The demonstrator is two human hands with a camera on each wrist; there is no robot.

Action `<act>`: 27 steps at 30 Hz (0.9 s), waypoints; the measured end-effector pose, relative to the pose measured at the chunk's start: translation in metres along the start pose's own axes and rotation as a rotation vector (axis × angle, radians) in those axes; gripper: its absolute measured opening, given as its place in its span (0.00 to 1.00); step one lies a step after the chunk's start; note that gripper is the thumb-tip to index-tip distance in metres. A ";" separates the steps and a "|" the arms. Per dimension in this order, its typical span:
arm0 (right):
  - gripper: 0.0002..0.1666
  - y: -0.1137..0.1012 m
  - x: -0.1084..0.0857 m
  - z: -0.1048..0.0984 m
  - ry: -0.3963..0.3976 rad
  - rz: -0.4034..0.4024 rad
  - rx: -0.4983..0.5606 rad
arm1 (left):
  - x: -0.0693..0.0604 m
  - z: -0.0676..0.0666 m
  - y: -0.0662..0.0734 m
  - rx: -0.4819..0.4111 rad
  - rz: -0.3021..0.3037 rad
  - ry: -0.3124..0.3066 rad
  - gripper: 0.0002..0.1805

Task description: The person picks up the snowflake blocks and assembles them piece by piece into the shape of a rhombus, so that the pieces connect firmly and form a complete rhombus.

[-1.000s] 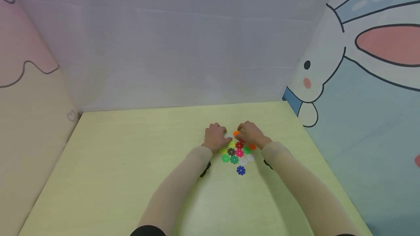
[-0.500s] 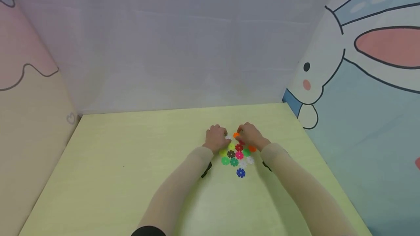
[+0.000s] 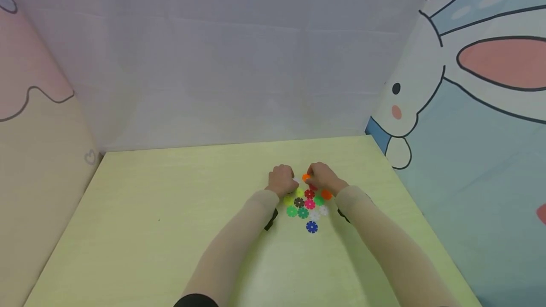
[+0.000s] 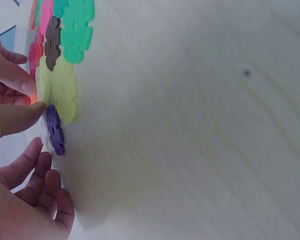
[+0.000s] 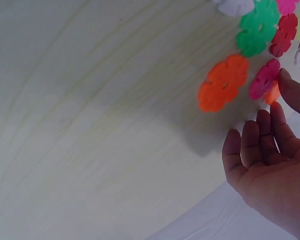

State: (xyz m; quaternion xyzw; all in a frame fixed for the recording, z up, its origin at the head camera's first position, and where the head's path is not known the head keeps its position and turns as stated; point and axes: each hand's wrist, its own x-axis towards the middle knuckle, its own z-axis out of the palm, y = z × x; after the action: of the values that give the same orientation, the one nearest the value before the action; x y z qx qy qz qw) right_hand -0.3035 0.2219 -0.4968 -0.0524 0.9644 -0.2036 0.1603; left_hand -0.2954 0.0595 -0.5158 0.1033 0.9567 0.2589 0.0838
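A cluster of colourful plastic snowflake discs lies flat on the table, right of centre in the head view. On the cluster's left far side is my left hand [image 3: 282,180], its thumb and forefinger at opposite edges of a white snowflake disc [image 4: 44,136]. A purple disc [image 4: 55,131] lies just beside that thumb. My right hand [image 3: 325,178] holds an orange snowflake disc [image 5: 273,93] between thumb and forefinger at the far edge. Close to the right thumb is a magenta disc [image 5: 264,80]. Both hands partly hide the discs beneath them.
Nearer the person lie a dark blue disc [image 3: 312,227], a brown disc [image 3: 299,202] and a green disc [image 3: 292,211]. Another orange disc [image 3: 326,194] sits below the right wrist. The pale yellow table [image 3: 170,231] meets a white backdrop [image 3: 213,84] and printed side walls.
The head view has shifted slightly, so everything sits a little lower in it. Both hands stay at the same discs with hardly any movement.
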 end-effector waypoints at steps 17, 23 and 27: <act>0.15 -0.007 -0.011 0.002 0.060 -0.034 0.069 | -0.013 -0.011 -0.018 -0.200 0.005 0.057 0.11; 0.14 -0.008 -0.010 -0.003 0.078 -0.061 0.137 | -0.014 -0.021 -0.031 -0.290 0.028 0.125 0.07; 0.13 -0.008 -0.010 -0.003 0.098 -0.072 0.169 | -0.015 -0.025 -0.046 -0.383 0.012 0.171 0.08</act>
State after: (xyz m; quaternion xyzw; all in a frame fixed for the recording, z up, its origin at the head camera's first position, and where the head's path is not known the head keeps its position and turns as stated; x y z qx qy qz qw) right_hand -0.2947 0.2175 -0.4881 -0.0633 0.9480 -0.2922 0.1091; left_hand -0.2930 0.0047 -0.5161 0.0690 0.8929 0.4445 0.0186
